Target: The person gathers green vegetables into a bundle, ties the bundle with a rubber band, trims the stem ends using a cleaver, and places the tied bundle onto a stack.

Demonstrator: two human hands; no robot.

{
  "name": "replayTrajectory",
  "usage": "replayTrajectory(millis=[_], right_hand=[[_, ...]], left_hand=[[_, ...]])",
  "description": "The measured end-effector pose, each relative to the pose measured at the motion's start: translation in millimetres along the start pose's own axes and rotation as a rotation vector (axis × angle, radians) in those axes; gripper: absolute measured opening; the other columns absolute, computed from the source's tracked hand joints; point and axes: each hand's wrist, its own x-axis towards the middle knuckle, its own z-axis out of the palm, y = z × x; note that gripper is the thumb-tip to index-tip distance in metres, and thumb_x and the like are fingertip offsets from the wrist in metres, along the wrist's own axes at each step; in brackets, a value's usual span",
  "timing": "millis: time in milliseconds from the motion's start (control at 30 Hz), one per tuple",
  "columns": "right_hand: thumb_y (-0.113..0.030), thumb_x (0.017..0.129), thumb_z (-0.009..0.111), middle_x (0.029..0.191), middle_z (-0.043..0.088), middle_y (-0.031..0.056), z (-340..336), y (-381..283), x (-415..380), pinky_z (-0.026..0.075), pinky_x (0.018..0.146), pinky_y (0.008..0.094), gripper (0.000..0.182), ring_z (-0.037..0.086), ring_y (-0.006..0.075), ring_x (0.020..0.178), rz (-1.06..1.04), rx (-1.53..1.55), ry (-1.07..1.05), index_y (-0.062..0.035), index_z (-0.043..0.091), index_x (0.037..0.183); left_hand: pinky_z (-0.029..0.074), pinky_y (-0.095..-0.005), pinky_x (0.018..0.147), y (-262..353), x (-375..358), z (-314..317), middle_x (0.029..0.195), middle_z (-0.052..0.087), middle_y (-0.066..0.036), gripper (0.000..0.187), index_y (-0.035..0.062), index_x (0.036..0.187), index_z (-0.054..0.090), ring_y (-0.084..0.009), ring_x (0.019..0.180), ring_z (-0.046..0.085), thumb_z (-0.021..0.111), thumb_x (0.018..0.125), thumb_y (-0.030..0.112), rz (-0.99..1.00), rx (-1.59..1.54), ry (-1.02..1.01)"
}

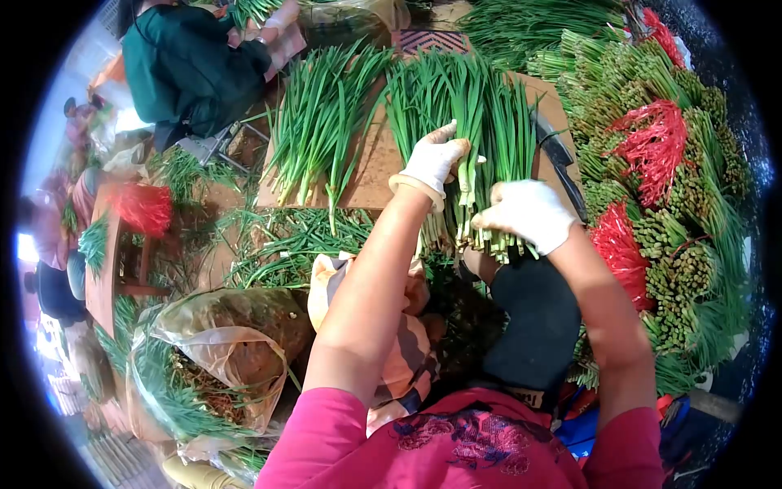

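Observation:
Green stalks with pale stem ends (468, 98) lie over the near edge of a wooden board (371, 175). My left hand (432, 163), in a white glove, is closed around several stalks just above their pale ends. At the right side of the same stalks is my right hand (528, 213), also gloved, its fingers bent against the lower stem ends; what lies between those fingers is hidden. Another loose pile of stalks (318, 122) rests on the board's left part.
Tied green bundles (684, 236) with red strings (652, 151) are stacked at the right. A dark curved tool (554, 147) lies on the board's right edge. Plastic bags (236, 350) stand lower left. Another person (183, 73) sits at upper left, near a wooden bench (102, 269).

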Motion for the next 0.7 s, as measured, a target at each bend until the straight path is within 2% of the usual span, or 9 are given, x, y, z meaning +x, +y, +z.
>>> replayTrajectory(millis=[33,133,200,267,300,467,567,667,700], right_hand=[[-0.055,0.064,0.068,0.082,0.067,0.0177,16,-3,4,0.052,0.073,0.0411,0.054,0.065,0.0350,0.082,-0.010,-0.129,0.039,-0.0047,0.066,0.084],[-0.038,0.077,0.062,0.078,0.067,0.0163,31,10,14,0.053,0.068,0.0384,0.035,0.067,0.0297,0.077,-0.110,-0.110,0.100,-0.0024,0.065,0.076],[-0.025,0.082,0.058,0.074,0.066,0.0145,21,23,11,0.052,0.062,0.0332,0.027,0.067,0.0225,0.068,0.047,0.534,-0.152,0.0000,0.064,0.074],[-0.019,0.084,0.057,0.067,0.065,0.0099,32,44,14,0.050,0.057,0.0282,0.022,0.065,0.0168,0.059,-0.043,0.572,-0.073,0.0003,0.062,0.074],[-0.019,0.084,0.056,0.065,0.065,0.0094,34,48,14,0.051,0.057,0.0283,0.022,0.065,0.0176,0.059,-0.020,0.697,-0.066,0.0000,0.062,0.074],[-0.013,0.086,0.060,0.068,0.061,0.0012,46,66,18,0.038,0.047,0.0217,0.010,0.052,0.0061,0.054,0.136,1.379,0.015,-0.0060,0.058,0.080],[-0.008,0.084,0.059,0.068,0.061,0.0033,54,80,26,0.043,0.050,0.0259,0.002,0.057,0.0138,0.055,0.109,1.668,0.003,-0.0077,0.057,0.084],[-0.006,0.080,0.058,0.070,0.060,0.0084,55,44,12,0.048,0.055,0.0326,0.008,0.060,0.0247,0.060,-0.105,0.215,0.597,-0.0088,0.057,0.088],[-0.004,0.078,0.058,0.076,0.060,0.0124,62,45,12,0.051,0.062,0.0372,0.010,0.060,0.0323,0.068,-0.309,0.086,0.724,-0.0083,0.056,0.087]], left_hand=[[0.029,-0.0185,0.040,-3,2,-1,0.073,0.063,-0.001,0.053,0.0015,0.132,0.048,-0.0036,0.047,0.044,0.066,0.083,0.009,0.006,-0.016,-0.015],[0.027,-0.0184,0.039,-9,6,-6,0.073,0.064,-0.002,0.054,0.0018,0.133,0.047,-0.0031,0.049,0.049,0.066,0.083,0.008,0.006,-0.017,-0.030],[0.043,-0.0231,0.045,-9,8,-13,0.089,0.066,-0.008,0.056,0.0005,0.136,0.041,-0.0140,0.066,0.064,0.063,0.084,0.007,-0.033,-0.019,-0.066],[0.052,-0.0285,0.053,-11,10,-11,0.098,0.065,-0.012,0.057,-0.0002,0.137,0.038,-0.0218,0.077,0.068,0.061,0.085,0.007,-0.052,-0.094,-0.068],[0.057,-0.0388,0.069,-5,2,-9,0.109,0.062,-0.015,0.056,-0.0009,0.138,0.036,-0.0303,0.091,0.067,0.059,0.086,0.006,-0.052,-0.129,-0.109],[0.055,-0.0405,0.078,-8,7,-16,0.110,0.062,-0.015,0.055,0.0001,0.137,0.038,-0.0293,0.096,0.065,0.058,0.086,0.005,-0.061,-0.164,-0.168],[0.054,-0.0403,0.081,-16,13,-20,0.111,0.062,-0.013,0.055,0.0011,0.137,0.040,-0.0273,0.095,0.064,0.058,0.085,0.006,-0.073,-0.212,-0.235],[0.053,-0.0389,0.082,-21,16,-24,0.112,0.062,-0.013,0.056,0.0013,0.137,0.040,-0.0249,0.096,0.063,0.059,0.084,0.005,-0.068,-0.217,-0.272],[0.052,-0.0383,0.083,-21,15,-24,0.113,0.062,-0.012,0.057,0.0014,0.137,0.040,-0.0239,0.096,0.063,0.059,0.084,0.005,-0.066,-0.223,-0.289]])
